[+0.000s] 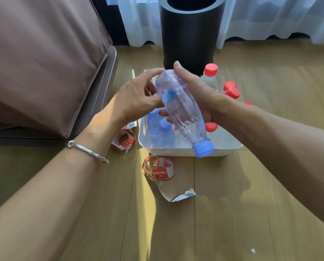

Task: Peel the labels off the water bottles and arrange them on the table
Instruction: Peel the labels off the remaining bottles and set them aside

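Note:
A clear water bottle (178, 108) with a blue cap (203, 147) is held tilted above a white tub (187, 150), cap toward me. My right hand (197, 91) grips its body from the right. From the left, my left hand (138, 93) pinches the pale label near the bottle's base. Two blue-capped bottles (164, 132) stand in the tub's left part. Red-capped bottles (211, 72) stand at its far and right side. Peeled red-and-white labels (160, 169) lie on the wooden floor in front of the tub, with more labels (124, 139) to its left.
A tall black cylinder bin (190, 34) stands behind the tub, before white curtains. A brown-covered piece of furniture (40, 63) fills the left. A small white scrap (253, 250) lies on the floor at the lower right.

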Available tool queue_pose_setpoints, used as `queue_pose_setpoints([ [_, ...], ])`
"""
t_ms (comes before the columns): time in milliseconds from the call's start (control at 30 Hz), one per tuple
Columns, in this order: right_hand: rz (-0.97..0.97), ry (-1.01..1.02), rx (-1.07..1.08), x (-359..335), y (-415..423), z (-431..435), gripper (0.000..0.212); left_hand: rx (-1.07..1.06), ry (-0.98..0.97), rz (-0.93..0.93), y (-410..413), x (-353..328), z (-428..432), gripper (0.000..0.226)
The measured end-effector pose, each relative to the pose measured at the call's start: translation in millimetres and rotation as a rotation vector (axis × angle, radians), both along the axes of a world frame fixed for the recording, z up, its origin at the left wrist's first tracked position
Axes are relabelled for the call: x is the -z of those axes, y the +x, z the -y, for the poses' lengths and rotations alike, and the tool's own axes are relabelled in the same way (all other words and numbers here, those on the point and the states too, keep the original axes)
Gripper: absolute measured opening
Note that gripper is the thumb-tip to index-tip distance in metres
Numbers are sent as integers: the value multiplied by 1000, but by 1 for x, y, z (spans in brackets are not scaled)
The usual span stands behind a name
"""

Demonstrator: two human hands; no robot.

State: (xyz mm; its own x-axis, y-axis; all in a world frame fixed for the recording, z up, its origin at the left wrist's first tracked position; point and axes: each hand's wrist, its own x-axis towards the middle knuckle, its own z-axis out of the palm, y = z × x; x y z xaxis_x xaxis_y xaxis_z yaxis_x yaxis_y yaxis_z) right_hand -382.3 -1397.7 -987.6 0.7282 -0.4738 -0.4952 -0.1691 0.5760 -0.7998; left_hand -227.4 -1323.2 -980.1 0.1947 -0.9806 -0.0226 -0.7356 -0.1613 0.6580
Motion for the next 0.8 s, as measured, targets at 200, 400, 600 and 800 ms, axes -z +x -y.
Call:
queue_pose_setpoints([
  [200, -154, 110, -138, 5, -7, 3, 82, 352, 76, 155, -4, 0, 1, 117],
  [400, -37, 241, -203, -2, -8, 9, 96, 401, 153, 65, 3, -3, 2, 105],
  [600, 113, 43, -131, -15, -1, 27, 79, -16, 12, -121, 25, -6, -1, 55],
  [800, -106, -434, 75, -4, 16, 16, 56, -169, 59, -161, 3, -8, -2, 75],
])
